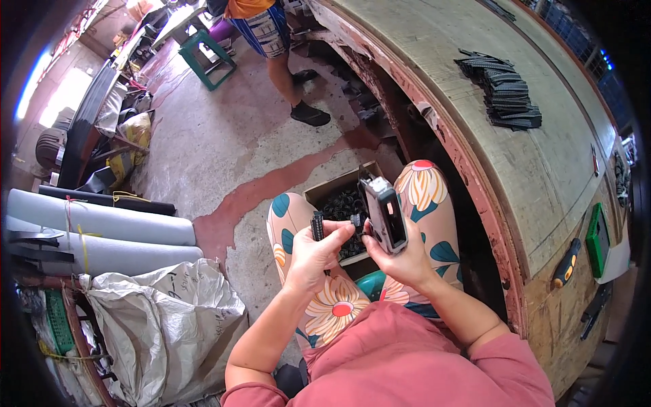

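Just off centre in my head-cam feed, toward 3 o'clock, the right hand [401, 263] is gripping a black frame-shaped device [392, 220] by its lower end; around 6 o'clock the left hand [313, 258] is holding a ridged black strip [317, 227] roughly upright, its thumb and forefinger closing up near a small round black piece [357, 220]; honestly I'm not able to tell if they're pinching that bit or just sitting beside it; past both hands, pretty much dead centre, an open box [331, 184] full of dark parts [340, 205] is sitting between the knees; out at 2 o'clock a stack of black strips [507, 95] is lying on the workbench [542, 176]; between 3 and 4 a screwdriver [567, 263] is resting there too.
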A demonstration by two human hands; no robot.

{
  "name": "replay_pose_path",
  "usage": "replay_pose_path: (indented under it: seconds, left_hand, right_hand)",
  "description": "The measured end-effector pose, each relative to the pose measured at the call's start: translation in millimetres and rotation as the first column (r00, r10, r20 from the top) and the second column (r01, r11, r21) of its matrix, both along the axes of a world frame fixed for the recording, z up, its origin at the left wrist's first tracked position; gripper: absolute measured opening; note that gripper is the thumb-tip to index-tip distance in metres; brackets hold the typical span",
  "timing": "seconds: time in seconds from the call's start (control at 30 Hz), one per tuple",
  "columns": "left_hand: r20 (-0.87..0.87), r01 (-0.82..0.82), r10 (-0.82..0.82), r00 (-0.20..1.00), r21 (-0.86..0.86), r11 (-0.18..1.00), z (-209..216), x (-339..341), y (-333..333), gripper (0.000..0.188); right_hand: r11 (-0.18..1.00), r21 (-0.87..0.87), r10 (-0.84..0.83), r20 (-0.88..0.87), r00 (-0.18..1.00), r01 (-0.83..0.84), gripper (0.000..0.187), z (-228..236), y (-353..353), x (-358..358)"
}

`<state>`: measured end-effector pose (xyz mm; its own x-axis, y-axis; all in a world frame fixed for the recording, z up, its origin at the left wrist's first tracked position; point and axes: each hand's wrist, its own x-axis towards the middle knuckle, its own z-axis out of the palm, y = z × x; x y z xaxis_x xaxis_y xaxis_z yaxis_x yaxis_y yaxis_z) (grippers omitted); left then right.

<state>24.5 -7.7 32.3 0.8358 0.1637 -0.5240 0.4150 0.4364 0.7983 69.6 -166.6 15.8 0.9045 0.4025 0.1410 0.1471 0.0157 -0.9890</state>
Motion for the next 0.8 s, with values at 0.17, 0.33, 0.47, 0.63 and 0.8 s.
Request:
replay_pose_path:
  seconds: [0.17,0.33,0.47,0.63,0.8]
  left_hand:
    - [0.085,-0.049,0.037,0.996,0.143,0.989,0,-1,-12,0.015]
    - [0.179,-0.097,0.07,0.981,0.149,0.984,-4,-3,-19,0.013]
    - [0.233,-0.087,0.033,0.972,0.224,0.971,-7,-6,-20,0.013]
    - [0.314,-0.152,0.051,0.948,0.307,0.939,-7,-5,-24,0.01]
    - [0.206,-0.063,-0.04,0.978,0.471,0.88,-3,-5,-18,0.008]
  right_hand:
    - [0.998,0.007,-0.053,-0.136,0.989,0.055,0.024,-1,4,-1]
    - [0.997,0.007,-0.069,-0.121,0.99,0.071,0.023,1,4,-1]
    - [0.996,-0.016,-0.084,-0.147,0.986,0.082,0.022,0,2,-2]
    - [0.995,-0.009,-0.097,-0.144,0.985,0.096,0.022,1,4,-2]
    - [0.996,-0.011,-0.087,-0.149,0.985,0.087,0.023,-3,4,-3]
